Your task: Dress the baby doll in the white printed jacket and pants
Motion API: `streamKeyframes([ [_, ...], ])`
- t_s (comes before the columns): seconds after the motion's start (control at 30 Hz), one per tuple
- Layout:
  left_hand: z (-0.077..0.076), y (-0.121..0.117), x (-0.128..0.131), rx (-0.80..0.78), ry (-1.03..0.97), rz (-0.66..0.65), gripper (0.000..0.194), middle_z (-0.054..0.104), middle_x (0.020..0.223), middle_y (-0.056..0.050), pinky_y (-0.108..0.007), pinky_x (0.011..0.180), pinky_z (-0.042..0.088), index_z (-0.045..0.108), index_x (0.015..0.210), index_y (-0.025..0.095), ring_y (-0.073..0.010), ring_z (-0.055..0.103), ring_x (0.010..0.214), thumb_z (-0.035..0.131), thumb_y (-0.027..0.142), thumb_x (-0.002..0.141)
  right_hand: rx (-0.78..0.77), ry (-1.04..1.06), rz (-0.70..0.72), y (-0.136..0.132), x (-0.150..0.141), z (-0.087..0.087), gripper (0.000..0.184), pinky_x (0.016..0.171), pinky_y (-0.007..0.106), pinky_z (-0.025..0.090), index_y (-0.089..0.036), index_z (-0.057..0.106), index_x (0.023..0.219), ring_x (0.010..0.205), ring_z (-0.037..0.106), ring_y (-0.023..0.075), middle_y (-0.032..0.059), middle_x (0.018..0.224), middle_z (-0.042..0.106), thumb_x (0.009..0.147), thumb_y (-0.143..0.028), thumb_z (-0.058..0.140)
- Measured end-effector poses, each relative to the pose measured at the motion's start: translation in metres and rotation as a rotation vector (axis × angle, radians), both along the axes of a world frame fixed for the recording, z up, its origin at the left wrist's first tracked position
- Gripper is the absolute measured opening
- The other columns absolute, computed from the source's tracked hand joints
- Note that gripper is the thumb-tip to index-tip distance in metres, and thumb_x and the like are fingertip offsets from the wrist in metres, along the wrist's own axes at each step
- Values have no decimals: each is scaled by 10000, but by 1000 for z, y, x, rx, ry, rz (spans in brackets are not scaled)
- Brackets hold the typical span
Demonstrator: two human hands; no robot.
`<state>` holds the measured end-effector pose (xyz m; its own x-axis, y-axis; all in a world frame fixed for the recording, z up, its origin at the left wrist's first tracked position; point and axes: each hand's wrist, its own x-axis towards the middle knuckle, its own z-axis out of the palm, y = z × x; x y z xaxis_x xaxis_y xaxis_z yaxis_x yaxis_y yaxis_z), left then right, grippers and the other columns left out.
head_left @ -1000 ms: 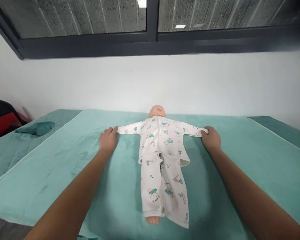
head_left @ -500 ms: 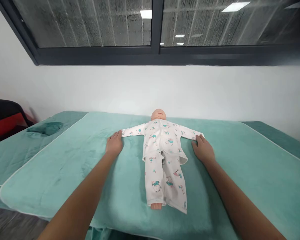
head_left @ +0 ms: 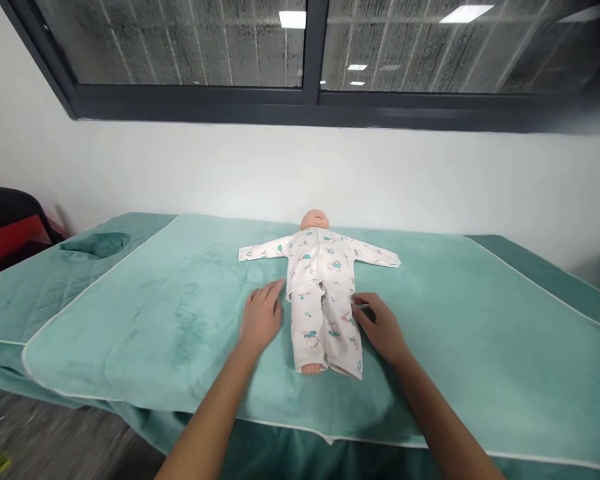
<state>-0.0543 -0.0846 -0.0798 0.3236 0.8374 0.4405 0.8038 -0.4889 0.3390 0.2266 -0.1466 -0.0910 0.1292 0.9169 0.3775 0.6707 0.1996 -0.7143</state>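
A baby doll [head_left: 315, 219] lies on its back, dressed in a white printed long-sleeved shirt [head_left: 323, 257] and matching pants [head_left: 307, 320]. Both sleeves spread out flat to the sides. Toes show at one pant cuff; the other cuff hides its foot. My left hand [head_left: 263, 317] is open beside the doll's waist, fingertips close to the shirt's hem. On the other side my right hand [head_left: 380, 325] has thumb and forefinger apart at the edge of the pants, just below the hem; whether they touch the cloth I cannot tell.
The doll rests on a green plush cover [head_left: 180, 300] with white piping. Behind it stands a white wall [head_left: 205, 167] under a dark window frame [head_left: 190, 103]. A black and red chair [head_left: 15, 230] is at the left, near a folded green cloth [head_left: 97, 245].
Both hands have left the sleeve cuffs and moved inward and down to the doll's waist. The shirt's lower corner on the right now lies flatter against the pants.
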Motion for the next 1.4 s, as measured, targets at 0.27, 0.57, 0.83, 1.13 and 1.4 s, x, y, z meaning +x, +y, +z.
streamKeyframes([
  [0.27, -6, -71, 2, -191, -382, -170, 446, 667, 1157, -58, -428, 973, 456, 613, 1235, 268, -212, 592, 1083, 409, 111, 871, -8, 132, 8, -63, -25, -1, 260, 894, 415, 497, -239, 606, 1122, 1003, 594, 229, 78, 1116, 643, 914, -361, 507],
  [0.57, -28, -127, 22, -47, -177, -83, 608, 669, 1060, -60, -495, 993, 374, 388, 1436, 281, -237, 600, 972, 612, 257, 871, 195, -237, 27, -99, -90, 5, 383, 1027, 582, 417, -292, 551, 1207, 1343, 377, 340, 105, 1457, 408, 837, -206, 602],
  [0.83, -20, -122, 25, 85, -118, -114, 574, 624, 869, -59, -428, 846, 441, 343, 1478, 245, -226, 591, 843, 472, 178, 922, 261, -404, -54, -80, -104, 17, 204, 943, 572, 437, -258, 605, 913, 1229, 467, 332, 98, 1266, 572, 799, -96, 556],
  [1.13, -34, -122, 12, 97, -147, -118, 591, 631, 950, -61, -437, 902, 467, 319, 1492, 279, -225, 580, 908, 463, 154, 932, 255, -384, 94, -95, -102, 10, 226, 1029, 571, 410, -270, 611, 943, 1228, 492, 290, 75, 1243, 590, 829, -93, 529],
  [1.4, -44, -126, 0, 70, -293, -121, 467, 674, 1073, -70, -427, 902, 486, 479, 1370, 257, -238, 598, 993, 468, 144, 918, 191, -175, -39, -110, -67, -7, 338, 863, 401, 551, -262, 543, 1216, 1060, 603, 244, 111, 1169, 583, 899, -162, 486],
])
